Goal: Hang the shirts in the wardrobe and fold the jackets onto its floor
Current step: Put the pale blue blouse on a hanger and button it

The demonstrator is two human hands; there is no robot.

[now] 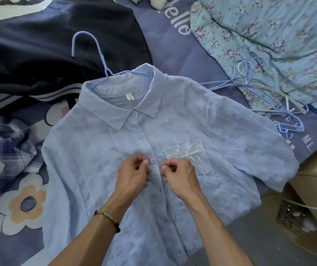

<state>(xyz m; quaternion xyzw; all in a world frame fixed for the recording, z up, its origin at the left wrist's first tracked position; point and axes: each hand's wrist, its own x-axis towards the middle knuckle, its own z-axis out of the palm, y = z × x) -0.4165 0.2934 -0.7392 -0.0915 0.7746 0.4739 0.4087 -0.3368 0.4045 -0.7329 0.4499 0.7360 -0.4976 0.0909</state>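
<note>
Hands pinch gauzy shirt — crinkled

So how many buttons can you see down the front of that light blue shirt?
7: one at the collar, one below it, one between the hands, then four lower. Others may be hidden.

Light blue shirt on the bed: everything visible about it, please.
The light blue shirt is thin, crinkled, slightly sheer fabric with a collar, short sleeves and matching blue buttons. A white ribbon bow sits on its chest pocket. It lies face up on the bedspread with a blue wire hanger through its neck, hook sticking out above the collar. The left hand and right hand pinch the placket at a middle button; lower buttons look undone.
</note>
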